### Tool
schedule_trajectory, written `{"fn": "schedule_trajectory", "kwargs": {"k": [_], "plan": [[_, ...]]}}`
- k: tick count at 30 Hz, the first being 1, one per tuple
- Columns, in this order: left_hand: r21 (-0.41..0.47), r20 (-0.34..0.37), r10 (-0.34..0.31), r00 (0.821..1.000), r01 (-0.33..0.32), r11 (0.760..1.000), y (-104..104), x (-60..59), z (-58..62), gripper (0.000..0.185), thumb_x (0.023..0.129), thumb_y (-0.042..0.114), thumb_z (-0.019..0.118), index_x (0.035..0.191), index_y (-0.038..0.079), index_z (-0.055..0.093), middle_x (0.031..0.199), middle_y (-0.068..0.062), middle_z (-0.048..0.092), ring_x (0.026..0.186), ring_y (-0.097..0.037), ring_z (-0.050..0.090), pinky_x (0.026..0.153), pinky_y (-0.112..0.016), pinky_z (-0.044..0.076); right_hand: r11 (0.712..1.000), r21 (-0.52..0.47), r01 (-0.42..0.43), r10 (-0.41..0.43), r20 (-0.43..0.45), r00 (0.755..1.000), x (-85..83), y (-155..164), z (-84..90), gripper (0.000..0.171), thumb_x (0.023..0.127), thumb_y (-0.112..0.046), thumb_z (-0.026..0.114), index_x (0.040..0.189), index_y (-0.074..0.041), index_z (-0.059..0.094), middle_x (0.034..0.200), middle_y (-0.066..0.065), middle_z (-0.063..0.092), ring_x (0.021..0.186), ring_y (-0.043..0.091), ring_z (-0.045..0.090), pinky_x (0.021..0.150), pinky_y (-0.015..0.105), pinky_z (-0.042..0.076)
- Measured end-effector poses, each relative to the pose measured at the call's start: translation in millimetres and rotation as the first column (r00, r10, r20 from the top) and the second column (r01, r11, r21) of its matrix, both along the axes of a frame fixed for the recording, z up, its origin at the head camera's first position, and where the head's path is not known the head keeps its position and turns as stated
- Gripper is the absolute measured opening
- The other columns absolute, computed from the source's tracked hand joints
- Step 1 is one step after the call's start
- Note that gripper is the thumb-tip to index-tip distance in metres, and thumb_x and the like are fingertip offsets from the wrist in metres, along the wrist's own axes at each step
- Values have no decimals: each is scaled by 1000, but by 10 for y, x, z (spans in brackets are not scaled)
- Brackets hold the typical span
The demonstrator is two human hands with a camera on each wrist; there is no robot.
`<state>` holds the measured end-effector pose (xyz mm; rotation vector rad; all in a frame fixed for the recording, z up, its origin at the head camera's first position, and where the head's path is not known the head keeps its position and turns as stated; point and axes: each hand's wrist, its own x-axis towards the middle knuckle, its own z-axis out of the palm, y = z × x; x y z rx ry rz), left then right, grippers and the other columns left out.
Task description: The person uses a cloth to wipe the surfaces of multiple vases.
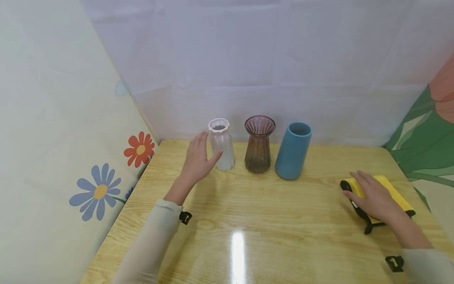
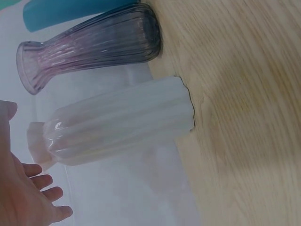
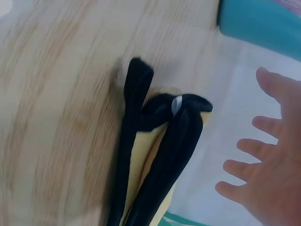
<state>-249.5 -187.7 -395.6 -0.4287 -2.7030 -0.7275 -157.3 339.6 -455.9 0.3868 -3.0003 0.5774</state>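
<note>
A white fluted vase (image 1: 222,148) with a scalloped rim stands upright at the back of the table. My left hand (image 1: 197,158) is beside it on the left, thumb spread from the fingers and nothing held. In the left wrist view, the fingertips (image 2: 52,193) appear close to the rim of the white vase (image 2: 117,120). Over a folded yellow cloth with black edging (image 1: 393,195) hovers my right hand (image 1: 377,197), its fingers spread and holding nothing. The right wrist view shows a black loop (image 3: 138,77) at one end of the folded cloth.
To the right of the white vase stand a purple-brown ribbed glass vase (image 1: 258,152) with a flared mouth and a blue tapered vase (image 1: 293,152). A pale sheet (image 1: 269,59) hangs behind the wooden table (image 1: 283,221). Flower-printed panels (image 1: 46,118) flank it.
</note>
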Motion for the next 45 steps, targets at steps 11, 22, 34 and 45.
{"fn": "schedule_trajectory", "kwargs": {"k": [11, 22, 34, 45], "plan": [[23, 39, -11, 999, 10, 1000, -41, -142, 58, 87, 99, 52, 57, 157, -2, 23, 163, -22, 24, 150, -40, 21, 123, -58, 19, 999, -24, -30, 29, -9, 1000, -74, 256, -83, 66, 100, -30, 65, 142, 15, 39, 141, 48, 34, 124, 66, 34, 95, 78, 33], [61, 48, -25, 999, 22, 998, -15, -230, 84, 85, 98, 47, 60, 157, -2, 23, 162, -23, 27, 149, -40, 23, 123, -55, 21, 1000, 4, -19, 19, 34, 999, -95, 429, -165, 64, 99, -27, 66, 138, 17, 40, 137, 50, 34, 121, 66, 35, 93, 80, 33], [78, 89, -13, 996, 6, 997, 3, -354, 62, 87, 98, 51, 59, 157, -2, 24, 162, -23, 27, 150, -40, 23, 123, -56, 21, 998, 22, -51, 51, 1, 999, -79, 573, -342, 62, 90, -23, 76, 129, 17, 49, 128, 50, 43, 114, 64, 43, 93, 74, 39], [72, 98, -18, 995, 11, 997, -9, -425, 59, 87, 97, 53, 60, 157, 1, 25, 160, -22, 32, 149, -38, 26, 122, -57, 24, 989, 98, -106, 107, -7, 994, -164, 523, -327, 65, 82, -19, 82, 127, 19, 53, 126, 49, 48, 113, 63, 48, 92, 70, 43]]}}
